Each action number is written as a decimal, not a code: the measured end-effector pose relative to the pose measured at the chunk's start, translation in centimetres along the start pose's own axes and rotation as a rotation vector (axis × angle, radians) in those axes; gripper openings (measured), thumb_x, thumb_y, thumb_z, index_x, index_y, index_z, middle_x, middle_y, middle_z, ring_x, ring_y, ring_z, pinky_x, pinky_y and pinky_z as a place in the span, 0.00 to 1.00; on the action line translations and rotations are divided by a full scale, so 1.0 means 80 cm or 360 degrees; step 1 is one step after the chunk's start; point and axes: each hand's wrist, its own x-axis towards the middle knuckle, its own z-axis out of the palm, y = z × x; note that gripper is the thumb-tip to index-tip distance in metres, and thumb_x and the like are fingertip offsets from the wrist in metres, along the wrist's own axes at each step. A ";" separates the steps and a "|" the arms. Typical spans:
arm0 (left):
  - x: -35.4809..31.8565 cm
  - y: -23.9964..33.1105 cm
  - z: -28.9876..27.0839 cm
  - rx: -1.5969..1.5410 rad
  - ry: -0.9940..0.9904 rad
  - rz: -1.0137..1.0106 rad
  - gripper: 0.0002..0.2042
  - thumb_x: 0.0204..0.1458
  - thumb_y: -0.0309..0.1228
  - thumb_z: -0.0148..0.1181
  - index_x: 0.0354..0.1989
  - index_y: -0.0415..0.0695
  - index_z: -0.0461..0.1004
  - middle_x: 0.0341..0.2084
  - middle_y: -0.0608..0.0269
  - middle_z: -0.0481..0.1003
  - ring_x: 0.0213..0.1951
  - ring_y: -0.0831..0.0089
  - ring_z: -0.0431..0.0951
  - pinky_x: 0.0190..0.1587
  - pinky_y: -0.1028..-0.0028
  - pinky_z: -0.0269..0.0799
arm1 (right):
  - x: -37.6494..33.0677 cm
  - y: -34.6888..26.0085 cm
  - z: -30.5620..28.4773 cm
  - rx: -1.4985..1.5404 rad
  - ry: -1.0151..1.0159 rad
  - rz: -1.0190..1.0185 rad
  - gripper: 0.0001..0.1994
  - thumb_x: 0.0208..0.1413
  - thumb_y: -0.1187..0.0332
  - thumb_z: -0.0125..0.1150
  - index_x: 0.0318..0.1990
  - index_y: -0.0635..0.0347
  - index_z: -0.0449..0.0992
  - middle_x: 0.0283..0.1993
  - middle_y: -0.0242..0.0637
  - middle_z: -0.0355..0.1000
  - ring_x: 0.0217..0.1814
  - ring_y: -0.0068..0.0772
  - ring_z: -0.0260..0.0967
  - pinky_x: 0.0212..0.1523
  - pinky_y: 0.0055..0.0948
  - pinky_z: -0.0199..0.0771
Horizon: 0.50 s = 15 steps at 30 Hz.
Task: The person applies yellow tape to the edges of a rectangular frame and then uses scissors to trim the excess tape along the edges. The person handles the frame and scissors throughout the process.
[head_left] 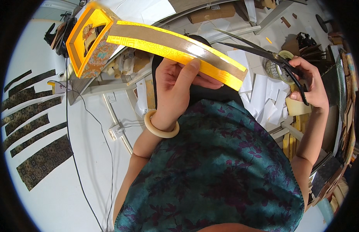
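A long strip of grey-brown board edged with shiny yellow patterned fabric (156, 38) stretches across the middle of the view. My left hand (179, 79), with a cream bangle (162, 129) at its wrist, pinches this strip from its lower edge, thumb on top. My right hand (313, 83) has its fingers through the handles of black scissors (264, 54). Their long blades are spread and point left, beyond the strip's right end and apart from it. Behind the strip's left end stands a yellow-lined box with a floral outside (98, 60), holding a small brown object I cannot make out.
Dark patterned strips (44, 158) lie on the white table (86, 193) at the left, with a black cable (73, 154) running past. White paper scraps (262, 92) and a wire basket (276, 69) are below the scissors. Stacked boards (342, 127) line the right side.
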 end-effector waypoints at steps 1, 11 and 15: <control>-0.001 -0.001 -0.002 0.0043 0.0010 -0.0011 0.11 0.63 0.23 0.46 0.49 0.31 0.68 0.37 0.43 0.78 0.32 0.54 0.83 0.34 0.61 0.85 | -0.001 0.005 -0.003 0.0091 0.0050 -0.0020 0.38 0.27 0.60 0.84 0.50 0.62 0.73 0.42 0.24 0.68 0.45 0.17 0.64 0.45 0.17 0.60; -0.010 -0.024 -0.030 -0.0011 0.0172 -0.0172 0.13 0.61 0.25 0.46 0.51 0.31 0.68 0.41 0.44 0.77 0.39 0.54 0.82 0.34 0.60 0.85 | 0.016 0.011 0.017 -0.0661 0.0876 -0.0500 0.26 0.39 0.73 0.75 0.49 0.65 0.73 0.42 0.29 0.71 0.44 0.20 0.68 0.43 0.19 0.67; -0.017 -0.023 -0.047 -0.0086 0.0348 -0.0104 0.11 0.61 0.25 0.51 0.49 0.34 0.71 0.42 0.52 0.78 0.40 0.63 0.83 0.38 0.67 0.84 | 0.027 -0.011 0.041 -0.1001 0.0854 -0.0725 0.25 0.36 0.70 0.76 0.45 0.66 0.75 0.40 0.40 0.73 0.38 0.34 0.73 0.34 0.26 0.71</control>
